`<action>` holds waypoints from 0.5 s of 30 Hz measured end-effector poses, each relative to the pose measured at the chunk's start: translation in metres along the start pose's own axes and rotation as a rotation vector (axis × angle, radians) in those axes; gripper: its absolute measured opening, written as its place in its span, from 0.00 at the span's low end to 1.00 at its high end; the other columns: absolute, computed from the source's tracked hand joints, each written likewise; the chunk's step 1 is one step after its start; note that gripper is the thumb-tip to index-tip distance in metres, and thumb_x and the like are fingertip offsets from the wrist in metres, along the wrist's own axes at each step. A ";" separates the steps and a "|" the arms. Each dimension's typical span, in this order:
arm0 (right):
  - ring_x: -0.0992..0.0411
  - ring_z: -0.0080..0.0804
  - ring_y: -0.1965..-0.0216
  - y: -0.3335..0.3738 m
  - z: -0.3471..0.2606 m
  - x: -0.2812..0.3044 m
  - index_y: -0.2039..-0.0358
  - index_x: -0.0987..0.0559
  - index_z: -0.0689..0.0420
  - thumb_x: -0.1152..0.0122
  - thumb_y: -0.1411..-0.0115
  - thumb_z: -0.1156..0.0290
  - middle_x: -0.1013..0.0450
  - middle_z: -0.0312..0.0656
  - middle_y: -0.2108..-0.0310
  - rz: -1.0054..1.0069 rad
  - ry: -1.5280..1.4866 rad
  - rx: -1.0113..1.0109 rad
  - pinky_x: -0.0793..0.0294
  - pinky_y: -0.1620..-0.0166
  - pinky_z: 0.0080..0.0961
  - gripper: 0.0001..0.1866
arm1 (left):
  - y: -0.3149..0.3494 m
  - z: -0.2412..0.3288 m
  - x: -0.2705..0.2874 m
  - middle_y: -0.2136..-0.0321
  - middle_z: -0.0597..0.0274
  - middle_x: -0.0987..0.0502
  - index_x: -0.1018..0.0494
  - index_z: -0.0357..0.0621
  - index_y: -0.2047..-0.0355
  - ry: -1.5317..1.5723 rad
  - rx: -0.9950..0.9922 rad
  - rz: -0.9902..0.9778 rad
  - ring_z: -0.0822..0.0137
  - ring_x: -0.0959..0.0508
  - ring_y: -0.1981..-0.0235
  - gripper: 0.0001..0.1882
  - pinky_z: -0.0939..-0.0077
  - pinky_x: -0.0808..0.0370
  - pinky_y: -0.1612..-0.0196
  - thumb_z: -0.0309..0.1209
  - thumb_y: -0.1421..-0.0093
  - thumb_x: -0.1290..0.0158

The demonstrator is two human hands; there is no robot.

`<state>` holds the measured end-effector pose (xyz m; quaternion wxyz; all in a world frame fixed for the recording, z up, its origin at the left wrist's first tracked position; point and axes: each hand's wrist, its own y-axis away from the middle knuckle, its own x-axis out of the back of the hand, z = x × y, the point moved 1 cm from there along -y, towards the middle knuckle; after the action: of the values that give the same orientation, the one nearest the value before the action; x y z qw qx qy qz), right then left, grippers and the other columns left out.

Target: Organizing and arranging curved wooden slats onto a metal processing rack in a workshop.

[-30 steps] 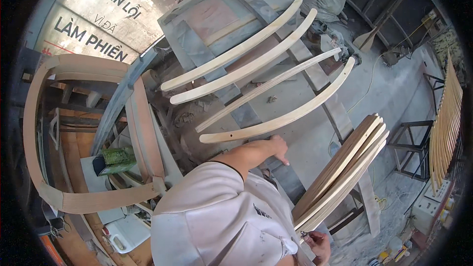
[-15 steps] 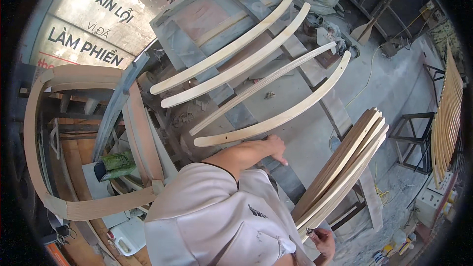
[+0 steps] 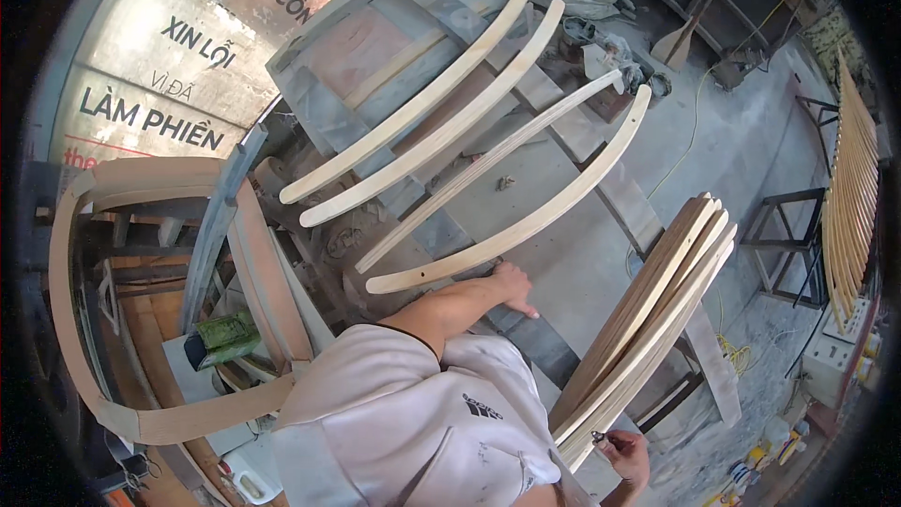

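My left hand (image 3: 514, 287) rests palm down on the grey bench frame, thumb spread and no object visible in it; some fingertips are hidden. Just beyond it lies a curved pale wooden slat (image 3: 526, 231) with a small dark hole near each end. My right hand (image 3: 629, 460), lower right, pinches a small dark metal piece (image 3: 599, 437) whose kind I cannot make out. That piece is beside the near end of a bundle of curved wooden slats (image 3: 648, 319). Three more slats, an outer one (image 3: 427, 108), a second (image 3: 450, 136) and a narrow-edged one (image 3: 488, 174), lie spaced apart across the frame.
A curved frame (image 3: 64, 291) faced with brown strips stands at left, near a green packet (image 3: 228, 336) and a white jug (image 3: 251, 477). Rightward are a dark metal stand (image 3: 786, 239), a fan of wooden strips (image 3: 849, 197) and a yellow cord (image 3: 727, 355) on the floor.
The whole view has shifted slightly. My right hand, still pinching the metal piece, has moved a little to the right and up; my left hand stays at the same spot on the frame.
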<state>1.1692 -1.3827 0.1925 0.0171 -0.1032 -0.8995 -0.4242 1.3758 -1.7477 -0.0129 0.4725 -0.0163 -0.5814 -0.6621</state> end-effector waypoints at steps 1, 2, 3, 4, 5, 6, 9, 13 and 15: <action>0.35 0.17 0.75 0.002 -0.001 0.001 0.67 0.19 0.67 0.31 0.43 0.73 0.29 0.32 0.80 0.001 0.011 -0.005 0.36 0.72 0.19 0.09 | -0.001 -0.002 -0.002 0.53 0.49 0.21 0.20 0.41 0.54 0.010 0.010 -0.021 0.49 0.24 0.48 0.49 0.50 0.30 0.47 0.76 0.52 0.55; 0.36 0.16 0.76 0.004 -0.003 0.002 0.67 0.19 0.67 0.31 0.43 0.73 0.29 0.31 0.80 0.002 0.019 -0.011 0.37 0.73 0.19 0.09 | -0.003 -0.003 -0.004 0.52 0.49 0.22 0.21 0.41 0.53 0.019 0.019 -0.043 0.49 0.25 0.46 0.49 0.51 0.31 0.45 0.76 0.52 0.55; 0.37 0.16 0.77 0.006 -0.005 0.002 0.67 0.18 0.67 0.31 0.43 0.73 0.30 0.30 0.81 0.005 0.023 -0.018 0.38 0.74 0.20 0.09 | -0.007 -0.005 -0.005 0.52 0.50 0.22 0.20 0.41 0.54 -0.013 0.019 -0.031 0.50 0.24 0.47 0.49 0.50 0.31 0.45 0.76 0.52 0.55; 0.38 0.16 0.77 0.004 -0.002 0.002 0.67 0.18 0.66 0.31 0.43 0.72 0.31 0.30 0.82 -0.006 0.059 -0.002 0.39 0.75 0.20 0.09 | -0.010 -0.005 -0.006 0.52 0.50 0.21 0.20 0.41 0.54 -0.049 0.014 -0.026 0.50 0.24 0.47 0.49 0.50 0.30 0.46 0.77 0.52 0.55; 0.39 0.15 0.78 0.005 0.003 0.005 0.67 0.18 0.66 0.31 0.44 0.72 0.32 0.30 0.82 -0.001 0.089 0.004 0.39 0.75 0.21 0.09 | -0.012 0.001 -0.005 0.53 0.50 0.21 0.20 0.41 0.54 -0.090 -0.010 -0.024 0.51 0.24 0.48 0.49 0.50 0.30 0.46 0.77 0.52 0.55; 0.40 0.15 0.78 0.004 0.008 0.007 0.67 0.18 0.65 0.31 0.44 0.71 0.32 0.30 0.83 0.006 0.114 0.006 0.40 0.76 0.21 0.10 | -0.012 -0.004 0.001 0.53 0.51 0.21 0.20 0.42 0.55 -0.036 0.013 -0.037 0.52 0.23 0.48 0.49 0.51 0.28 0.47 0.77 0.52 0.55; 0.41 0.15 0.79 0.004 -0.002 0.008 0.67 0.18 0.62 0.29 0.45 0.69 0.34 0.31 0.84 0.023 0.214 0.015 0.41 0.78 0.23 0.10 | -0.003 -0.001 0.005 0.53 0.45 0.22 0.19 0.41 0.57 0.018 0.000 -0.043 0.51 0.22 0.50 0.50 0.58 0.25 0.49 0.78 0.51 0.58; 0.38 0.16 0.77 0.009 -0.011 0.007 0.68 0.18 0.62 0.30 0.44 0.69 0.30 0.32 0.82 0.046 0.190 0.015 0.36 0.74 0.22 0.09 | -0.018 0.004 0.008 0.51 0.47 0.22 0.21 0.42 0.53 -0.052 0.029 -0.063 0.50 0.23 0.49 0.50 0.56 0.27 0.46 0.77 0.51 0.58; 0.37 0.18 0.78 0.011 0.004 0.003 0.67 0.18 0.61 0.29 0.45 0.66 0.28 0.36 0.81 0.037 0.133 -0.063 0.36 0.75 0.25 0.11 | -0.019 0.010 0.010 0.51 0.48 0.22 0.23 0.43 0.51 -0.035 0.018 -0.093 0.50 0.23 0.49 0.50 0.55 0.27 0.46 0.77 0.51 0.57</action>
<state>1.1682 -1.3722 0.1981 0.0813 -0.0917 -0.8805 -0.4579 1.3526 -1.7485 -0.0186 0.4311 0.0034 -0.5959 -0.6776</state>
